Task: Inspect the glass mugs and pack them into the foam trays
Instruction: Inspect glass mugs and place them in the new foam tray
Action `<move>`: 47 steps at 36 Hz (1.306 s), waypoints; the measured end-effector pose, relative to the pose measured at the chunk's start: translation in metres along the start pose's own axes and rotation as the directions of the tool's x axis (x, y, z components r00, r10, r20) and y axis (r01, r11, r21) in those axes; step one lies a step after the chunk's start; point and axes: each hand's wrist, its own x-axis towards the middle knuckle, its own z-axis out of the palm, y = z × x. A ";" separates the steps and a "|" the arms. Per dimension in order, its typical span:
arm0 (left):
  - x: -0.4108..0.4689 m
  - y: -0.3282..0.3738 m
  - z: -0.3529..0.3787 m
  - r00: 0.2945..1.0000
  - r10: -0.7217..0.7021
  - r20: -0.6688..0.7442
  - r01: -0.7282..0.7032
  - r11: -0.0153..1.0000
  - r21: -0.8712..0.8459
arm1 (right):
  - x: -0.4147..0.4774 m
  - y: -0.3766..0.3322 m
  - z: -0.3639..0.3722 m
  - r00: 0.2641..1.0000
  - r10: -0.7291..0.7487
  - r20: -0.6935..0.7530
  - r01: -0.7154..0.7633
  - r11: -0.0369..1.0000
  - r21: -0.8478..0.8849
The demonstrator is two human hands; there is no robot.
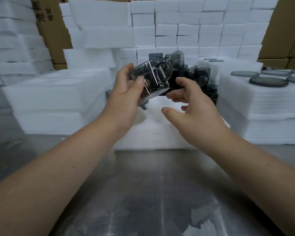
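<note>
One mug (152,79) — gripped by left hand (124,92)

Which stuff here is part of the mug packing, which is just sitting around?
In the job: left hand gripping a glass mug; open right hand; foam tray below them; mug pile behind.
Lying about: grey glass discs on the right foam stack; cardboard boxes; steel table.

Two bare forearms were seen: the left forearm (58,167) was framed from 8 o'clock and the right forearm (255,160) from 4 o'clock, both bare to the picture's edge. The left hand (124,97) and right hand (194,108) were likewise bare. A short, trimmed thumbnail (140,82) was shown on the left hand. A small dark fleck (73,166) was noted on the left forearm.
</note>
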 end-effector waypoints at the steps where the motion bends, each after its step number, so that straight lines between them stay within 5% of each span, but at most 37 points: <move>1: 0.001 0.000 0.000 1.000 -0.023 -0.016 0.023 0.999 -0.048 | 0.000 0.000 0.000 1.000 -0.001 0.002 0.001 1.000 -0.001; 12: 0.013 -0.001 -0.008 0.963 -0.263 -0.065 0.237 0.934 -0.266 | -0.001 -0.001 -0.001 0.999 -0.010 0.051 0.013 0.998 -0.063; 19: 0.011 0.000 -0.006 0.973 -0.219 -0.075 0.194 0.947 -0.255 | -0.003 -0.003 0.001 0.991 -0.049 0.121 0.073 0.976 -0.206; 26: 0.014 0.002 -0.006 0.983 -0.138 -0.123 0.105 0.963 -0.247 | 0.003 0.001 -0.004 0.973 0.027 -0.228 -0.029 1.000 -0.005; 35: 0.044 0.012 -0.015 0.994 -0.107 0.007 0.104 0.981 0.164 | 0.006 0.006 -0.008 0.960 0.144 -0.240 -0.118 0.986 0.122; 40: 0.065 0.021 -0.012 0.974 -0.145 0.175 0.023 0.830 0.557 | 0.010 0.007 -0.009 0.940 0.203 -0.274 -0.119 0.948 0.295; 47: 0.094 0.018 -0.005 0.897 -0.320 0.304 -0.004 0.683 0.731 | 0.016 0.010 -0.011 0.893 0.279 -0.352 -0.096 0.884 0.457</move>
